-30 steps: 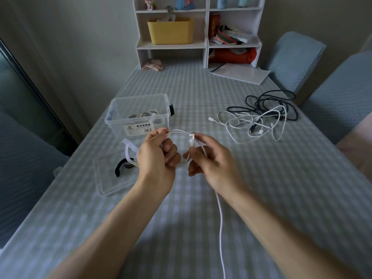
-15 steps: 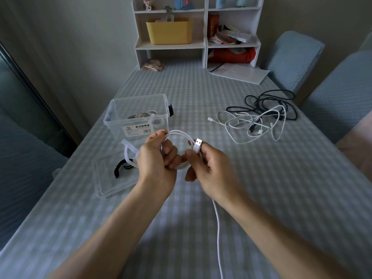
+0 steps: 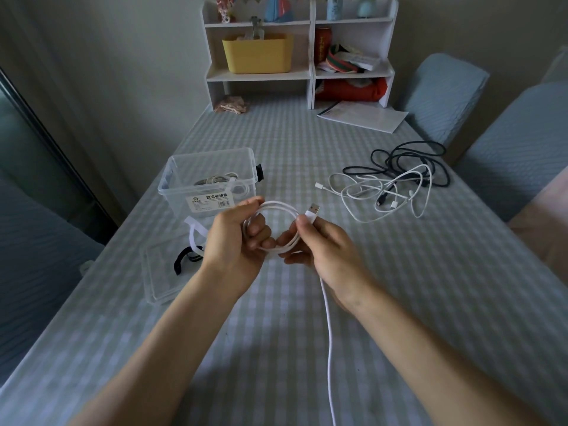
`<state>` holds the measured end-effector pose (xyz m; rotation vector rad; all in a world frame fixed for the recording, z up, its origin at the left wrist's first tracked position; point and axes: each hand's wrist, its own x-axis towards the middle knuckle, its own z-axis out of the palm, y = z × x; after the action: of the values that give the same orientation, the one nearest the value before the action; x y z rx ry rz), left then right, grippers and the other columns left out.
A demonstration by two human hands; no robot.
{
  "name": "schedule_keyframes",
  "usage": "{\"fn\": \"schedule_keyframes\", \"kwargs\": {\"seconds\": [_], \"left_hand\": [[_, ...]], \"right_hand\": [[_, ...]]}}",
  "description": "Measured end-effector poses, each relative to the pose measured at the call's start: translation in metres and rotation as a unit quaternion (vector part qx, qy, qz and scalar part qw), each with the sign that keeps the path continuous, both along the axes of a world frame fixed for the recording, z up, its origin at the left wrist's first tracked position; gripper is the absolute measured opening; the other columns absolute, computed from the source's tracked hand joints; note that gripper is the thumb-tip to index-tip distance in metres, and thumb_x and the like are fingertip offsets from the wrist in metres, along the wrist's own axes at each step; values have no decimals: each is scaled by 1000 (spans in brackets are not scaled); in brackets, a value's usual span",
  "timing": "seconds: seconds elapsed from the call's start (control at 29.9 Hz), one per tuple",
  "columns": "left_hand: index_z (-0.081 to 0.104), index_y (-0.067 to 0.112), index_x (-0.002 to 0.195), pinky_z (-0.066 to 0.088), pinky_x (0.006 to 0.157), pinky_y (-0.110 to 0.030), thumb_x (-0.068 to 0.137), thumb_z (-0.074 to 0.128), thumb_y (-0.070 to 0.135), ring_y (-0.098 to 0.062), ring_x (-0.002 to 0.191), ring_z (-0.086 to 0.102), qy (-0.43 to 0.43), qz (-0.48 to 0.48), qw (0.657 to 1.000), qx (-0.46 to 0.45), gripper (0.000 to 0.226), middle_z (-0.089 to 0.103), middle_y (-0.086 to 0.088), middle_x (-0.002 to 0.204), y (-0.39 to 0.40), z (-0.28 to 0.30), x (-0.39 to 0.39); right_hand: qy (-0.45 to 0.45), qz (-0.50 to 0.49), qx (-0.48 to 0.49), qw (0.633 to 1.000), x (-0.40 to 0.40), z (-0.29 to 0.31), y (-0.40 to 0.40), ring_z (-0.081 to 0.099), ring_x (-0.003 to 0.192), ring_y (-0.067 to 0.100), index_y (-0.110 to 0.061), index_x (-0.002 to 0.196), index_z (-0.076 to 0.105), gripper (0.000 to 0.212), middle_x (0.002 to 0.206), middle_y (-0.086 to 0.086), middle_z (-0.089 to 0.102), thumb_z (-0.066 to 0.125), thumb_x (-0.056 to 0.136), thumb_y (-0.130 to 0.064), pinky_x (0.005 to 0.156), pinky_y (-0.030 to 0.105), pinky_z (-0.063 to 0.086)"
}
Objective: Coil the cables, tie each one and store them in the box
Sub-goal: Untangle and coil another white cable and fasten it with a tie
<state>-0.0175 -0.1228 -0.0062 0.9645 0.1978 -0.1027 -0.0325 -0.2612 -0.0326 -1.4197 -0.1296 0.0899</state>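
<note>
A white USB cable [image 3: 281, 207] is wound into a small loop above the table's middle. My left hand [image 3: 235, 241] grips the loop's left side. My right hand [image 3: 325, 250] pinches the cable just below its USB plug [image 3: 313, 209], which points up and away. The cable's free length [image 3: 330, 348] hangs down from under my right hand toward the near edge. The clear plastic box [image 3: 184, 192] stands open at the left with coiled cables inside. A tangle of white cables [image 3: 381, 192] and a black cable [image 3: 408, 161] lie at the right.
The box's clear lid [image 3: 153, 281] lies flat in front of the box, with a white strap [image 3: 195, 232] and a black strap [image 3: 184, 259] on it. A white shelf unit [image 3: 301, 50] and papers [image 3: 365, 116] are at the far end. Padded chairs [image 3: 442, 96] stand at the right.
My right hand has shifted its grip up to the plug end and turned the USB plug upward and outward. The loop has opened a little wider. My left hand stays in place.
</note>
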Motion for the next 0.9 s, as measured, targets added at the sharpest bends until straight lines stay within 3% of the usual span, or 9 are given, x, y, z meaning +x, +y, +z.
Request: {"fn": "schedule_keyframes", "kwargs": {"seconds": [0.1,0.17,0.27,0.5,0.6,0.67,0.73,0.8,0.9], "left_hand": [[55,14,83,33,41,-20,97,50,10,-9,43,26,-8,-16,1000,-19,16,32,3,54,-2,0,0],[56,14,85,29,40,-19,97,51,11,-9,44,24,-8,-29,999,-16,13,34,2,56,-1,2,0],[57,13,91,26,41,-20,94,53,13,-10,47,23,-10,-43,999,-9,5,36,1,61,2,4,1],[63,7,105,43,47,-23,102,42,7,-10,48,42,-81,-57,994,42,22,55,-3,68,-3,-1,-2],[64,5,108,49,50,-27,103,45,7,-13,51,49,-111,-25,989,98,20,60,-5,72,-5,-5,-3],[64,3,108,52,51,-29,102,49,9,-14,52,52,-110,-3,985,132,17,63,-6,73,-6,-7,-3],[65,4,108,55,56,-34,101,52,12,-17,54,55,-113,12,975,192,17,65,-6,74,-8,-9,-5],[67,6,107,58,64,-39,100,55,15,-18,57,60,-123,15,964,234,17,67,-6,76,-11,-8,-8],[69,11,106,60,67,-38,95,64,19,-17,65,69,-149,15,936,319,15,73,-2,77,-12,-7,-11]], "right_hand": [[68,13,147,987,1,3,0,66,72,14,-11,81,63,28,74,3,69,49,101,-23,71,28,53],[71,20,173,982,3,3,-1,64,69,13,-10,85,66,26,70,2,65,50,100,-24,74,29,53],[47,10,99,994,4,2,-2,63,70,11,-14,95,72,28,66,-2,62,49,101,-28,78,33,53],[35,-44,1,998,4,4,-7,61,71,11,-18,102,69,30,63,-6,59,42,106,-29,67,25,54],[-12,-44,-84,995,2,2,-6,63,71,13,-17,104,67,28,66,-7,59,45,104,-34,79,37,59],[-44,-56,-153,986,1,0,-5,65,74,24,-9,102,63,31,69,2,60,48,102,-36,80,43,58],[-64,-83,-195,975,2,0,-5,63,69,23,-6,99,63,31,70,8,61,47,102,-33,66,32,55],[-64,-102,-191,974,1,1,-6,57,59,11,-10,97,65,27,66,2,59,46,103,-29,53,17,46],[-48,-114,-160,979,2,1,-8,55,57,8,-10,94,64,28,63,-4,58,45,104,-29,53,19,46]]}}
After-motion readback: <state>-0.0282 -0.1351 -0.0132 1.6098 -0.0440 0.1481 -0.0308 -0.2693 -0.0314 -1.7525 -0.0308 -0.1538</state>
